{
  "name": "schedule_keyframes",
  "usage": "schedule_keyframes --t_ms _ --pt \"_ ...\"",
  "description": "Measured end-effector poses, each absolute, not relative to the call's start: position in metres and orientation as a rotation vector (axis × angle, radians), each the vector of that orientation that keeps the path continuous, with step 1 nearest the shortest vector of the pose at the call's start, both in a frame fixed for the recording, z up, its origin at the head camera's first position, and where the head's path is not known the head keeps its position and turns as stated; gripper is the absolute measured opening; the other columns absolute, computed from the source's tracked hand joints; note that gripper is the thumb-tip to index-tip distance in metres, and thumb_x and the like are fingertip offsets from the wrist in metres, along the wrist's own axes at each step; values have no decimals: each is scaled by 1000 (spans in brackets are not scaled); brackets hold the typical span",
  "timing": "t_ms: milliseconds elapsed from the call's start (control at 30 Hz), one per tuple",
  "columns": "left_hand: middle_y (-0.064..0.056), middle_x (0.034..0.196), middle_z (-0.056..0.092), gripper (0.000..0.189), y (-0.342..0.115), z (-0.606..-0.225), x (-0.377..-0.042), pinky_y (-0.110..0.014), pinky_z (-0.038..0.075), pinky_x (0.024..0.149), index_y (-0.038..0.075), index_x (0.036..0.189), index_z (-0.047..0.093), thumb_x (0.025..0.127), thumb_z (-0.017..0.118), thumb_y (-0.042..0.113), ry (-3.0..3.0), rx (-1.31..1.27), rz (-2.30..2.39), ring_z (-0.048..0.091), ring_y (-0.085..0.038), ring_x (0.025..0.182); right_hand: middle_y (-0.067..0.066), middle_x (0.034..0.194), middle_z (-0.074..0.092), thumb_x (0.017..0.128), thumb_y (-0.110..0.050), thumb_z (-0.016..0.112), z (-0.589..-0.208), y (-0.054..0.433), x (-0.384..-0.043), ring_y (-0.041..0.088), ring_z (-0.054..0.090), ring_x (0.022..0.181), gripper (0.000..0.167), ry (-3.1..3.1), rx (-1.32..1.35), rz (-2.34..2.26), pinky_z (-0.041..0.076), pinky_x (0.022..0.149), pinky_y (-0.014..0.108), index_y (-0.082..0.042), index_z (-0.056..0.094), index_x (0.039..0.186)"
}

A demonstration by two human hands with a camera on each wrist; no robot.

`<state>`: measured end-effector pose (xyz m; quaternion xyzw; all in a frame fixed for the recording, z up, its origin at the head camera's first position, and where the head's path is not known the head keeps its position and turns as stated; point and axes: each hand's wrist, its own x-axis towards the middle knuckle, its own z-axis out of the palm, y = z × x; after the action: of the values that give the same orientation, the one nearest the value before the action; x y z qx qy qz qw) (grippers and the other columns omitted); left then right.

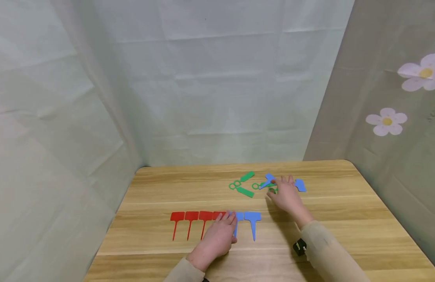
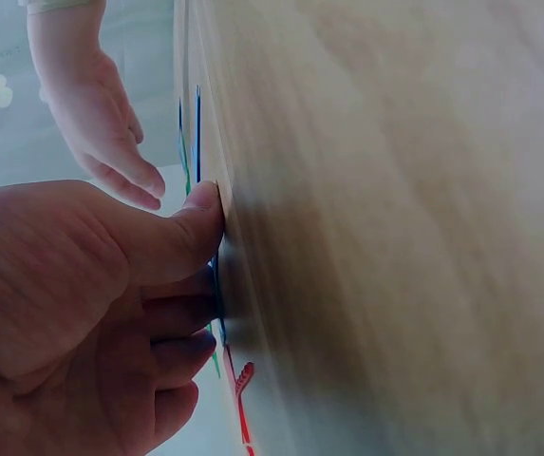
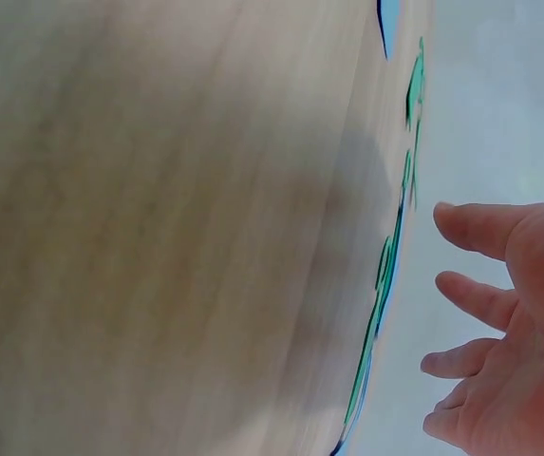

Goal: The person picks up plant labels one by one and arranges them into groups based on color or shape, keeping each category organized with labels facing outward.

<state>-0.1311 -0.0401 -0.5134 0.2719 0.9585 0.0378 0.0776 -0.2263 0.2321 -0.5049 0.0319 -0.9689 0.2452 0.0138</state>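
Observation:
In the head view, my left hand (image 1: pixel 219 236) rests on the row of T-shaped plant labels, its fingers over the last red label (image 1: pixel 217 214) and a blue label (image 1: pixel 240 216) beside it. The left wrist view shows the thumb and fingertips touching down at the tabletop. My right hand (image 1: pixel 287 196) hovers, fingers spread, over a loose group at the back; nothing is held in it. Under and around it lie a blue label (image 1: pixel 269 177), green ring tags (image 1: pixel 255 186) and another blue label (image 1: pixel 300 185), partly hidden by the hand.
More red labels (image 1: pixel 177 216) stand in line at the left, stems toward me. A blue label (image 1: pixel 252 216) ends the row at the right. Two green ring tags (image 1: pixel 245 192) lie behind the row. The wooden table (image 1: pixel 150 196) meets hanging cloth (image 1: pixel 221 117) at its back.

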Motion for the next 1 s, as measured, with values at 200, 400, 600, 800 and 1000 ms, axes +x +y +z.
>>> schedule_keyframes --t_ms 200,400,600,800,1000 --pt "-11 164 49 65 -39 -514 -130 -43 33 127 1 154 57 99 77 30 2877 811 105 41 -29 155 46 159 30 102 -28 72 -504 236 -236 69 7 152 59 -3054 60 704 13 122 76 6 57 148" --pt "-11 163 50 65 -39 -514 -130 -43 34 126 2 153 58 98 78 30 2885 823 90 42 -29 154 48 157 32 104 -34 71 -500 240 -249 71 11 150 67 -3096 23 612 14 124 74 11 52 150" --pt "-11 162 51 64 -38 -512 -131 -43 35 126 2 153 58 98 78 30 2887 827 74 43 -29 153 44 154 41 106 -46 65 -499 241 -262 66 18 151 67 -3151 22 508 14 125 72 12 62 140" --pt "-11 163 50 65 -37 -511 -130 -43 34 126 2 154 57 98 78 29 2881 824 80 43 -29 154 43 156 41 103 -52 68 -501 238 -273 63 12 154 58 -3196 -59 430 13 126 70 -3 71 72" --pt "-11 163 50 64 -38 -512 -129 -44 34 126 1 154 57 99 77 28 2886 814 101 42 -29 154 41 153 46 97 -49 78 -501 231 -279 63 14 154 57 -3186 -139 392 18 126 69 -8 63 60"
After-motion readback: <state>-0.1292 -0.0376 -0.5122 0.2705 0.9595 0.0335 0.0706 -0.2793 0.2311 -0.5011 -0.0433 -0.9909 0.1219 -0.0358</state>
